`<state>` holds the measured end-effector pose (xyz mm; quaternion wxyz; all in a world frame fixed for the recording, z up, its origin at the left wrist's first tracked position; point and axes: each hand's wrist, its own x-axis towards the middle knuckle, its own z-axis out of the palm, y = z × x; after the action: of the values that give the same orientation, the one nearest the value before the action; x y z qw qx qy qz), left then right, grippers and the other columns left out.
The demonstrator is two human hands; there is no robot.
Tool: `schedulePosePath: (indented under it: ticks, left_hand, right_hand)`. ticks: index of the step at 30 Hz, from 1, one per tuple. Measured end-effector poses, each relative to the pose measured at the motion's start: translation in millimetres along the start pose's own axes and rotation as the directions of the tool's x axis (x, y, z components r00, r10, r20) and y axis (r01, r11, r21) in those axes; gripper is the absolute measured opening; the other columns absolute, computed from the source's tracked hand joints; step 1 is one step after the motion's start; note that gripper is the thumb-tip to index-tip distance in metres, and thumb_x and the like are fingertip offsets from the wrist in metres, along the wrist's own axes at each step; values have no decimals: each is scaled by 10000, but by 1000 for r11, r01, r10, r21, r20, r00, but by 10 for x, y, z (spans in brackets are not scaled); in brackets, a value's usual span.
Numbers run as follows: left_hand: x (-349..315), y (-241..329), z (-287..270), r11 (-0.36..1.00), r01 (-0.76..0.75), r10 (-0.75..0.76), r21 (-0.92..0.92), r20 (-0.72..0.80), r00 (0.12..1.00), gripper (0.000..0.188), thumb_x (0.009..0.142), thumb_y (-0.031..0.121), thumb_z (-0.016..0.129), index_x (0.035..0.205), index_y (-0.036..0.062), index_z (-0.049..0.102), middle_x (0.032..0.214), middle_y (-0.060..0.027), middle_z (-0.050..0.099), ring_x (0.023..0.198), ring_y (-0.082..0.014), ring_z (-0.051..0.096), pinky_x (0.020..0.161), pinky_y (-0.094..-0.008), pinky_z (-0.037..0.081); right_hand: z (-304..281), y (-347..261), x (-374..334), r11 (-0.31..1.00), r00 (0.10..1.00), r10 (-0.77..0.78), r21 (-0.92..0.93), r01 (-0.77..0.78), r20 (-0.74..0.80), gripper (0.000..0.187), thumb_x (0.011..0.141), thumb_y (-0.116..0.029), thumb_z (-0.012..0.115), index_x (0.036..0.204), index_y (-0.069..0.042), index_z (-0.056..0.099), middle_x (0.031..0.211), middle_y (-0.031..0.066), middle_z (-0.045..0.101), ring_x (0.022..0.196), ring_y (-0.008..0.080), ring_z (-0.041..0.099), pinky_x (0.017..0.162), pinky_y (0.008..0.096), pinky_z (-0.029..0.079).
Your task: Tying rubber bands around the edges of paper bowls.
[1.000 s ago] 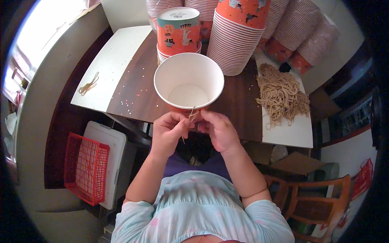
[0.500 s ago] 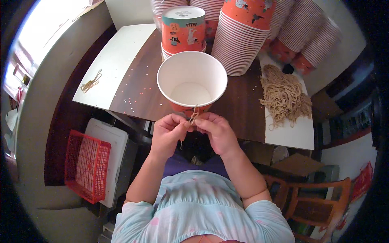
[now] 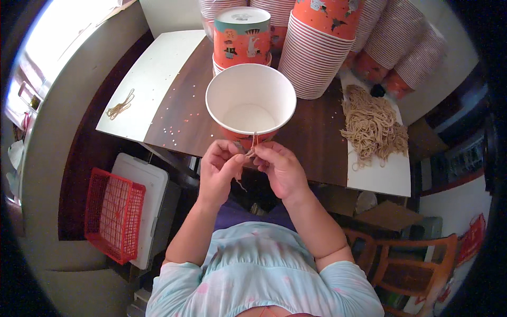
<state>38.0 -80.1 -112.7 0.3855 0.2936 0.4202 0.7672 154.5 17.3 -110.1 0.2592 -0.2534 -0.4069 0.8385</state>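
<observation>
A large paper bucket [image 3: 251, 98], white inside and orange outside, stands upright with its mouth up near the table's front edge. Just in front of it, my left hand [image 3: 222, 168] and my right hand [image 3: 280, 168] meet, thumbs and forefingers pinched on a thin tan string [image 3: 255, 140]. One strand rises against the bucket's rim, and a loose end dangles below my left fingers. Whether the string is fastened to the bucket is hidden by my fingers. On the right of the table lies a tangled heap of tan strings [image 3: 372, 127].
Behind the bucket stands an upturned orange bucket [image 3: 242, 42] on others, beside a tall stack of nested buckets [image 3: 314, 58]. Bagged stacks [image 3: 396, 42] lean at the back right. A small string bundle [image 3: 121, 104] lies left. A red basket [image 3: 113, 216] and wooden chair [image 3: 417, 264] flank me.
My hands stay pinched together on the string and have shifted slightly upward. The strand now stands straighter against the bucket's rim, and the loose end hangs further to the right.
</observation>
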Motion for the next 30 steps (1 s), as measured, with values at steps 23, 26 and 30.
schedulePosePath:
  ticks: [23, 26, 30]
  left_hand:
    - [74, 197, 65, 969, 186, -183, 160, -32, 983, 140, 880, 138, 608, 850, 4, 633, 715, 24, 592, 615, -29, 490, 545, -174, 356]
    - [95, 198, 74, 969, 186, -182, 161, -38, 983, 135, 880, 140, 606, 837, 14, 631, 699, 26, 581, 602, -31, 480, 535, -178, 349]
    - [104, 178, 74, 975, 178, -173, 132, -46, 984, 124, 875, 141, 608, 845, 23, 632, 696, 22, 582, 602, -32, 484, 534, -174, 349]
  right_hand:
    - [54, -42, 27, 994, 995, -89, -74, 86, -47, 120, 865, -168, 630, 924, -71, 669, 839, -14, 652, 710, 60, 515, 689, 226, 421]
    - [55, -50, 17, 971, 986, -159, -191, 146, -56, 142, 882, -195, 623, 926, -65, 660, 836, -9, 646, 713, 59, 511, 690, 221, 420]
    - [120, -93, -23, 914, 957, -292, -294, 278, -2, 236, 921, -258, 591, 931, -32, 660, 851, 14, 664, 785, 84, 575, 753, 249, 455]
